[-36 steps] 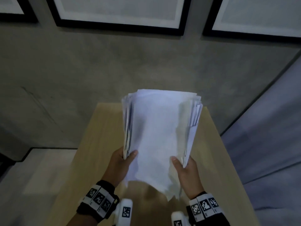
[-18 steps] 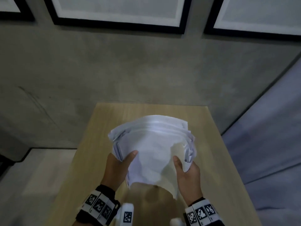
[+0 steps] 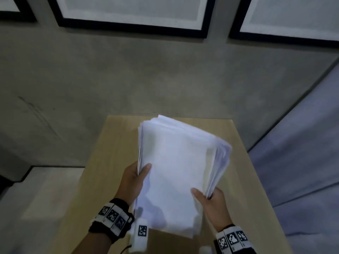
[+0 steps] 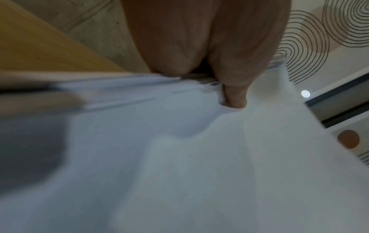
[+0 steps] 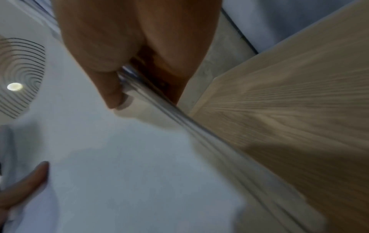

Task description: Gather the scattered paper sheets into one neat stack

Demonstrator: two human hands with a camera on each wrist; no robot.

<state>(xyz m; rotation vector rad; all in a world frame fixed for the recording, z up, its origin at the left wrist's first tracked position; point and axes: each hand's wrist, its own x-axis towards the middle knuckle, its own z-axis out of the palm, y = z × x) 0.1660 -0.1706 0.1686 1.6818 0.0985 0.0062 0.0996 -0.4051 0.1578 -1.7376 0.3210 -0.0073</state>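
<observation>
While the head view runs, my left hand point(image 3: 132, 180) and right hand point(image 3: 213, 202) pinch the paper stack point(image 3: 176, 173) by its side edges above the desk point(image 3: 113, 162); framed pictures point(image 3: 132, 13) hang behind, and coded wristbands point(image 3: 111, 216) show no readable text. Left wrist view: my thumb point(image 4: 235, 96) presses the top sheet. Right wrist view: my thumb point(image 5: 111, 94) clamps the stack's edge.

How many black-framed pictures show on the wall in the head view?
3, all cut off by the picture's edge: left frame at the top left corner, middle frame above the table, right frame at the top right. More may hang out of view.
</observation>
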